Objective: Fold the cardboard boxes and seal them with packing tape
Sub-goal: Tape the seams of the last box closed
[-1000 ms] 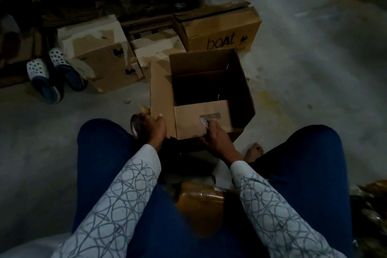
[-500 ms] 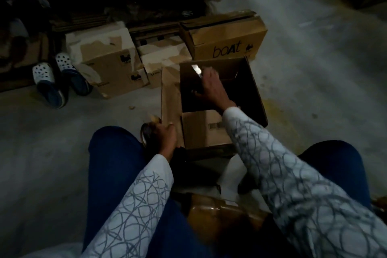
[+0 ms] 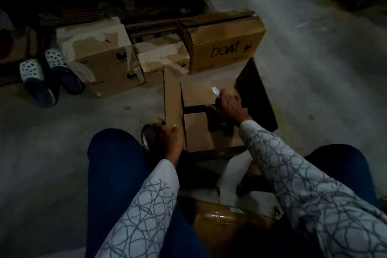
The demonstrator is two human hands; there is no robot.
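Observation:
An open brown cardboard box (image 3: 199, 132) stands on the floor between my knees. Its near and far flaps (image 3: 196, 94) are folded down with a dark gap between them. The left flap (image 3: 171, 94) and the right flap (image 3: 255, 94) stand up. My right hand (image 3: 227, 107) rests on the seam of the two folded flaps, with a small shiny piece (image 3: 215, 90) sticking out past its fingers. My left hand (image 3: 169, 138) grips a roll of packing tape (image 3: 147, 136) at the box's left side.
Behind stand a box printed "boat" (image 3: 222, 46) and two boxes with torn paper (image 3: 100, 58) (image 3: 163, 56). A pair of dotted shoes (image 3: 35, 77) lies at left. A glossy brown bundle (image 3: 219, 222) and pale flat cardboard (image 3: 236, 174) lie by my legs.
My right hand went from the near flap to the far flap and brought it down, so the box's opening is now nearly covered. The left hand kept the tape roll.

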